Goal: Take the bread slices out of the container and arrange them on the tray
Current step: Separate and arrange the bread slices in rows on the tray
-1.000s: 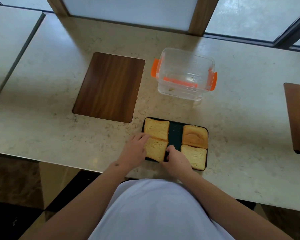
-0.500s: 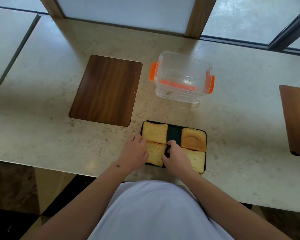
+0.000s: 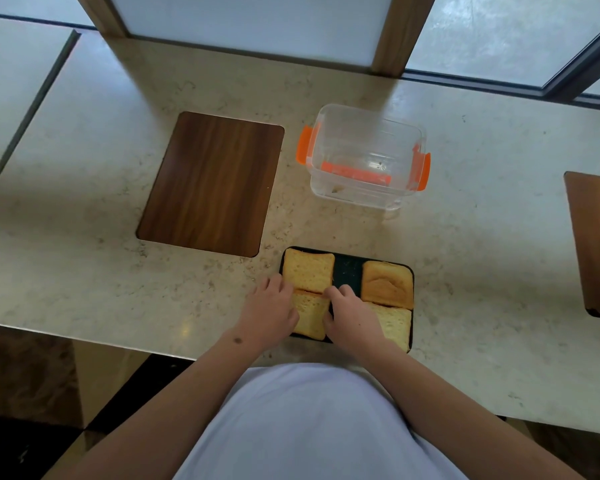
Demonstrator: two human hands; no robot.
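A dark tray (image 3: 347, 271) lies near the counter's front edge with several toasted bread slices on it. The far-left slice (image 3: 309, 273) and far-right slice (image 3: 388, 284) lie flat and uncovered. My left hand (image 3: 269, 313) and my right hand (image 3: 352, 315) hold the near-left slice (image 3: 310, 315) by its left and right edges, with the fingers curled onto it. My right wrist partly hides the near-right slice (image 3: 397, 323). The clear container (image 3: 366, 157) with orange clips stands behind the tray, with only crumbs inside.
A dark wooden board (image 3: 212, 183) is set into the marble counter (image 3: 84, 254) left of the container. Another board (image 3: 596, 244) lies at the right edge. Window frames run along the back. The counter's front edge is just below the tray.
My two hands have closed in on the near-left slice, the right hand sliding left from the tray's bare middle. The other slices and the container have stayed put.
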